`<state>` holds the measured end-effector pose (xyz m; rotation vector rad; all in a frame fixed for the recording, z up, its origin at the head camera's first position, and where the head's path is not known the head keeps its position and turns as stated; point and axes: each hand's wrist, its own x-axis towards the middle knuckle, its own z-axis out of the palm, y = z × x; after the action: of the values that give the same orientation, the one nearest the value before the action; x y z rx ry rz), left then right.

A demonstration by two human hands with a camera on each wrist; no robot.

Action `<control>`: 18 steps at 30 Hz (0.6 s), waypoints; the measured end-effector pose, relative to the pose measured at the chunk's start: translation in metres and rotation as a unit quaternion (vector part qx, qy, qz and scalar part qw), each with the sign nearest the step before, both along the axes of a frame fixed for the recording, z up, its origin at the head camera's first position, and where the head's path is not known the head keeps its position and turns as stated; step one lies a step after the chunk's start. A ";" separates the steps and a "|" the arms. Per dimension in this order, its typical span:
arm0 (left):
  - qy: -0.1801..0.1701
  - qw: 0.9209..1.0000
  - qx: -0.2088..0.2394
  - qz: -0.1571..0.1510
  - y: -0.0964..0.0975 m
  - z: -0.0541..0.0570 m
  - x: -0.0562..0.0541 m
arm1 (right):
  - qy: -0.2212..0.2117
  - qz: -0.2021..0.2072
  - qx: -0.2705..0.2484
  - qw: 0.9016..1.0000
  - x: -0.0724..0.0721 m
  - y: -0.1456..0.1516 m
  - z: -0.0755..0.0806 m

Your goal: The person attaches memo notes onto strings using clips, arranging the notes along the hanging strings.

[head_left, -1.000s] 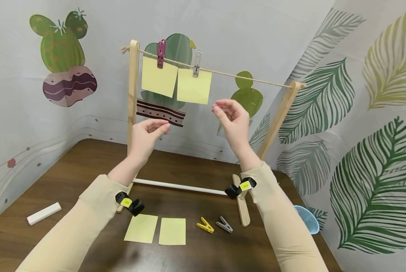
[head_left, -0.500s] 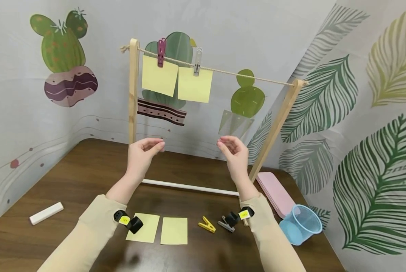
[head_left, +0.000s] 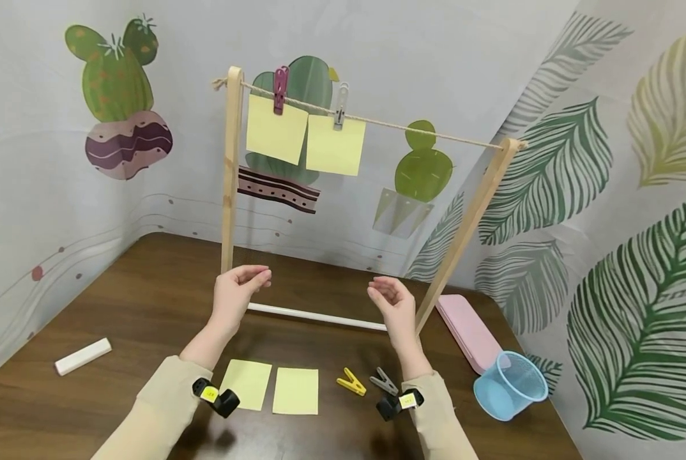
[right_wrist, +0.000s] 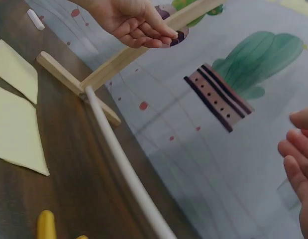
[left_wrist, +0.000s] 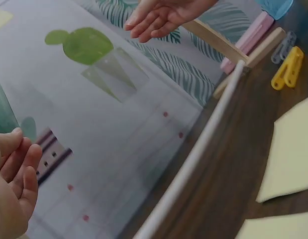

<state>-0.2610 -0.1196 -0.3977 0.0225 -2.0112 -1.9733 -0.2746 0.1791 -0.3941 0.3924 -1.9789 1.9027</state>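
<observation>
Above the counter (head_left: 147, 306), the left hand (head_left: 234, 299) and the right hand (head_left: 396, 314) are hanging well apart in the air, fingers loosely curved, neither holding anything. Two yellow notes (head_left: 295, 391) are lying side by side at the near middle, with a yellow clothespin (head_left: 352, 383) and a grey clothespin (head_left: 384, 382) resting just to their right. The notes are looking very light and limp, likely to crease under a hard pinch; a slightly lifting edge is probably offering the best hold, between thumb and fingertip. The clothespins are looking light but stiff, probably smooth, springy plastic; their spread ends are seemingly offering the place to squeeze.
</observation>
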 end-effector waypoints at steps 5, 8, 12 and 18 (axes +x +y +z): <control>-0.028 1.000 0.013 0.002 -0.003 -0.016 -0.001 | -0.040 0.030 -0.008 0.999 0.003 0.000 -0.020; -0.033 0.999 0.021 0.003 -0.004 -0.022 -0.001 | -0.059 0.044 -0.010 0.997 0.004 0.000 -0.030; -0.038 0.999 0.014 -0.001 -0.007 -0.028 -0.001 | -0.080 0.052 0.008 0.995 0.006 0.001 -0.040; -0.053 0.998 -0.032 -0.027 -0.013 -0.038 -0.001 | -0.104 0.073 0.076 0.989 0.009 0.004 -0.049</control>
<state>-0.2624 -0.1327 -0.4352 0.0592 -2.1627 -1.9764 -0.2657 0.1829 -0.4427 0.4040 -2.2978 1.9545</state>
